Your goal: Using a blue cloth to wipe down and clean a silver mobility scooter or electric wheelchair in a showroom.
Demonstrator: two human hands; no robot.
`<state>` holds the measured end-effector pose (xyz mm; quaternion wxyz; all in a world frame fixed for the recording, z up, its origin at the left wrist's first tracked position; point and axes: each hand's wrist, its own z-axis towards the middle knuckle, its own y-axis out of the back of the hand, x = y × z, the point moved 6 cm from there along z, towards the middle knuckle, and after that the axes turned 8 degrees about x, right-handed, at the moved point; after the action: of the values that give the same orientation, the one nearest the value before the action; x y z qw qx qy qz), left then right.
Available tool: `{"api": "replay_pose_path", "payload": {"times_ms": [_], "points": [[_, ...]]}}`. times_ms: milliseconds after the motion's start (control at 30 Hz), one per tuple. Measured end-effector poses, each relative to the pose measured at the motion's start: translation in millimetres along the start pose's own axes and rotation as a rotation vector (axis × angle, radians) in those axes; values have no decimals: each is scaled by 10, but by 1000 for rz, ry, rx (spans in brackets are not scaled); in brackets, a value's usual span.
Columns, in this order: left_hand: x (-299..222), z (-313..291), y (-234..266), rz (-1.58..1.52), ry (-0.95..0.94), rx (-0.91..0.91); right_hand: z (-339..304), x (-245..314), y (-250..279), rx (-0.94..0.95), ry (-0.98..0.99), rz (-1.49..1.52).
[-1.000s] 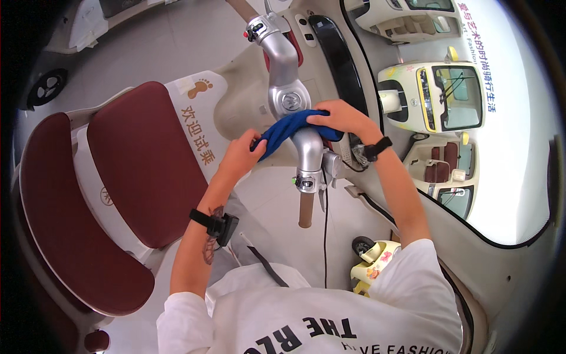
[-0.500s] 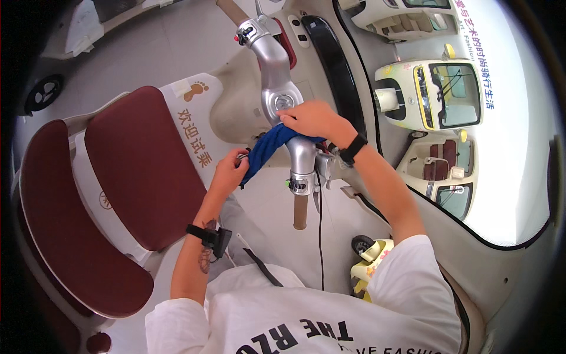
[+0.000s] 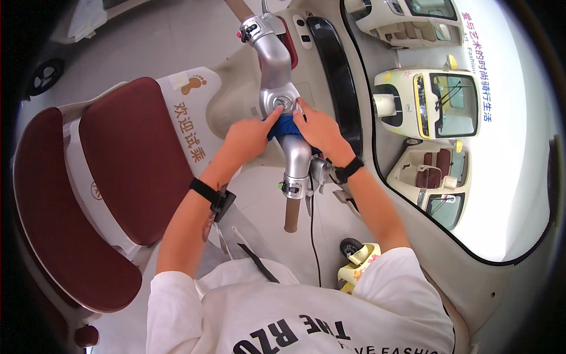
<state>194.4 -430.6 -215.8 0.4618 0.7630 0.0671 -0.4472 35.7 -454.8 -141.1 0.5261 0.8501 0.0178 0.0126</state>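
A blue cloth (image 3: pixel 285 125) is bunched around the silver handlebar (image 3: pixel 275 64), just below its round centre cap (image 3: pixel 284 105). On the left side my left hand (image 3: pixel 249 138) grips the cloth with curled fingers, its index finger reaching to the cap's edge. From the other side my right hand (image 3: pixel 319 128) holds the cloth too, thumb and index finger resting beside the cap. Most of the cloth is hidden under both hands. Toward me, the bar ends in a brown grip (image 3: pixel 292 215) beneath a silver switch housing (image 3: pixel 294 187).
Left of the bar stands a dark red seat (image 3: pixel 128 159) with a matching backrest (image 3: pixel 58 206). A black cable (image 3: pixel 313 236) hangs below the bar. A black dash panel (image 3: pixel 337 71) and the windshield frame lie to the right; small cream vehicles (image 3: pixel 404 106) show beyond.
My left hand has moved up and right from the cloth's stretched end to the bar beside the cap. The cloth is now bunched close around the bar, and my right hand has shifted slightly.
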Motion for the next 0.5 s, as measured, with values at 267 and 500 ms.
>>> {"api": "replay_pose_path", "payload": {"times_ms": [267,500], "points": [[16,300,-41,97,-35,73,-190,95,120,-118,237,23],[48,398,-17,69,41,165,-69,76,18,-57,217,-54]]}}
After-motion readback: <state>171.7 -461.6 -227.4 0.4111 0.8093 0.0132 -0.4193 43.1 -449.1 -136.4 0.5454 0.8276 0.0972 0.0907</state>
